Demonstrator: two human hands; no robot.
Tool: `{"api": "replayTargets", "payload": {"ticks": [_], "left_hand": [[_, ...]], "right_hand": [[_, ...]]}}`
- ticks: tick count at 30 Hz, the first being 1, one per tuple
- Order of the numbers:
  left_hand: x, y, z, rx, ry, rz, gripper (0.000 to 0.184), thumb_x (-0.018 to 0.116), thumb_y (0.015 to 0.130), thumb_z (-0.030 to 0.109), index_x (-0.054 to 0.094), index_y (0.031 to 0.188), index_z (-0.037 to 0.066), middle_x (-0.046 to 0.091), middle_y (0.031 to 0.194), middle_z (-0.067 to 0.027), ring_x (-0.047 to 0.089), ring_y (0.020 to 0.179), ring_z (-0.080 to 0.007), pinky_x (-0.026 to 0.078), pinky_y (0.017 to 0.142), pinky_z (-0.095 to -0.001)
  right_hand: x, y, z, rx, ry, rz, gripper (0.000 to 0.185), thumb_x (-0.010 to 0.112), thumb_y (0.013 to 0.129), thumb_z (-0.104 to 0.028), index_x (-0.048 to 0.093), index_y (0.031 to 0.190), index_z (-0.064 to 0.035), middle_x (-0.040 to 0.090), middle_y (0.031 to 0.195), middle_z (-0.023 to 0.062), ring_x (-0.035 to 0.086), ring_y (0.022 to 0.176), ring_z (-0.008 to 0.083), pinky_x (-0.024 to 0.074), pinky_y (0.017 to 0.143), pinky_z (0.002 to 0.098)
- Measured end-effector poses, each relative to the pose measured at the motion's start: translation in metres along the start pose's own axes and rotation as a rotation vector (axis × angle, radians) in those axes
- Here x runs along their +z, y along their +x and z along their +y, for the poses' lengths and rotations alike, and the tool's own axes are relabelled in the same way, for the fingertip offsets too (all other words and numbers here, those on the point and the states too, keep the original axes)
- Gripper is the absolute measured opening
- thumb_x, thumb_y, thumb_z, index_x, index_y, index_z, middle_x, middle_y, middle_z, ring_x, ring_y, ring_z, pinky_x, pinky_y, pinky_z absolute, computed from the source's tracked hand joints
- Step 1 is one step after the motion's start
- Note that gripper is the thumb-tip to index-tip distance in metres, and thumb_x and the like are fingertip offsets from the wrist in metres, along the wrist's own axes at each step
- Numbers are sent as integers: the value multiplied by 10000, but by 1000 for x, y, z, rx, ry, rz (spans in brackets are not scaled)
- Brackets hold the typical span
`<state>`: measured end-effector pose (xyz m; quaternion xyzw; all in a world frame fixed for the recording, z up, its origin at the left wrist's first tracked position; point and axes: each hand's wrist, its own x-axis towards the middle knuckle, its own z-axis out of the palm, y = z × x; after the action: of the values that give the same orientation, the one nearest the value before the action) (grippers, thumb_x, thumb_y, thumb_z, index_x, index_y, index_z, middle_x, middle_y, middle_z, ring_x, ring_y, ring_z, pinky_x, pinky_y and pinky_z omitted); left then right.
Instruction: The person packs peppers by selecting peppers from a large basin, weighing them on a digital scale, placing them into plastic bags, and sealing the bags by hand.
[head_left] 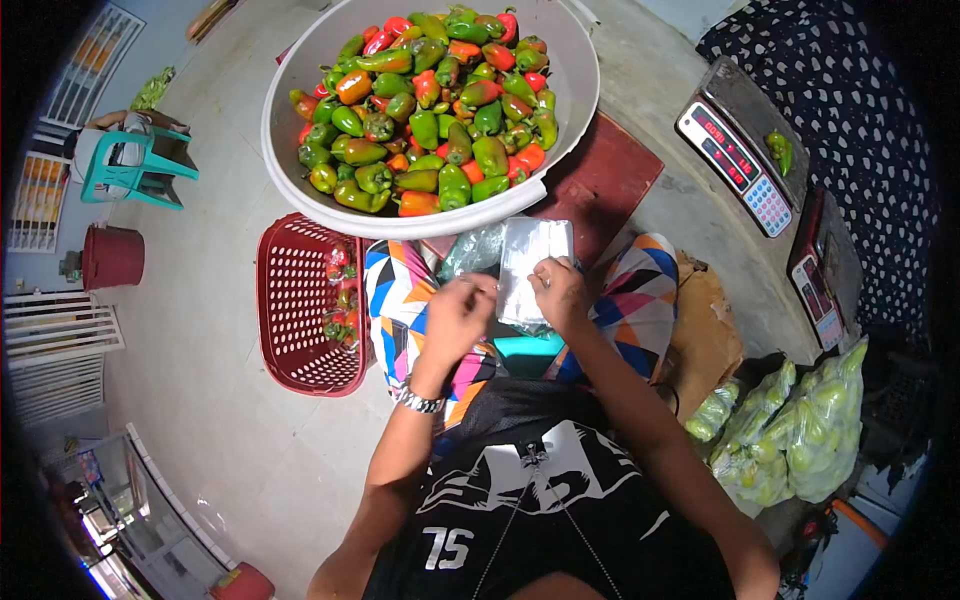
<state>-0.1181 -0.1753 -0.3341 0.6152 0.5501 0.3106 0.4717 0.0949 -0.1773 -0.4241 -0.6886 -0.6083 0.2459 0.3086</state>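
Observation:
A stack of clear plastic bags point(536, 250) lies in front of my lap, under the rim of a wide basin point(285, 165). The basin holds many green, red and orange peppers point(425, 128). My right hand point(560, 295) is over the right side of the stack, its fingers bent and pinched on the bags. At the stack's left edge is my left hand point(463, 312), fingers curled and pressed together. What it holds, if anything, is too small to make out. More crumpled clear plastic point(472, 252) shows behind my left hand.
To the left stands a red perforated basket point(290, 310) with bagged peppers point(341, 295). On the right are a lit digital scale point(735, 160) with one green pepper point(779, 152), a second scale point(822, 290) and filled plastic bags point(790, 440). A teal chair point(130, 165) stands far left.

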Motion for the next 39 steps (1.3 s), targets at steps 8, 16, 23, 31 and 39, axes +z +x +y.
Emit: {"api": "replayTargets", "payload": {"ticks": [8, 16, 23, 31, 39], "left_hand": [[65, 29, -8, -68, 648, 14, 698, 769, 866, 361, 526, 1338, -92, 631, 1134, -257, 681, 992, -444, 585, 828, -475], [75, 52, -26, -195, 516, 27, 337, 785, 831, 269, 672, 917, -36, 711, 874, -279, 712, 866, -446, 564, 788, -509], [60, 58, -32, -177, -6, -149, 182, 715, 881, 112, 681, 1000, -21, 746, 924, -181, 731, 845, -335, 570, 774, -423], [43, 50, -26, -359, -1120, -207, 335, 595, 909, -83, 616, 1235, -12, 728, 1121, -104, 730, 972, -197, 598, 889, -336], [50, 48, -47, -371, -1156, -208, 365, 582, 901, -99, 605, 1253, -6, 719, 1142, -107, 720, 1008, -206, 583, 920, -341]], "right_hand": [[-23, -4, -8, -5, -245, 195, 720, 942, 625, -229, 519, 1177, -44, 530, 1080, 198, 527, 1070, 405, 458, 906, 488], [-46, -21, -18, -23, -225, -4, 875, 928, 587, -165, 486, 1329, -22, 505, 1241, 254, 549, 1114, 453, 476, 967, 520], [-44, -16, 18, -150, -93, -71, 829, 796, 671, -73, 443, 1419, -17, 492, 1297, 250, 537, 1187, 459, 467, 1004, 509], [-43, 16, 22, 206, 571, -162, 697, 804, 810, -196, 460, 1381, 9, 603, 1215, 252, 622, 1137, 341, 502, 968, 415], [-43, 40, 8, 16, 302, -86, 360, 807, 877, -114, 630, 1162, 16, 719, 976, 144, 696, 871, 198, 560, 772, 334]]}}
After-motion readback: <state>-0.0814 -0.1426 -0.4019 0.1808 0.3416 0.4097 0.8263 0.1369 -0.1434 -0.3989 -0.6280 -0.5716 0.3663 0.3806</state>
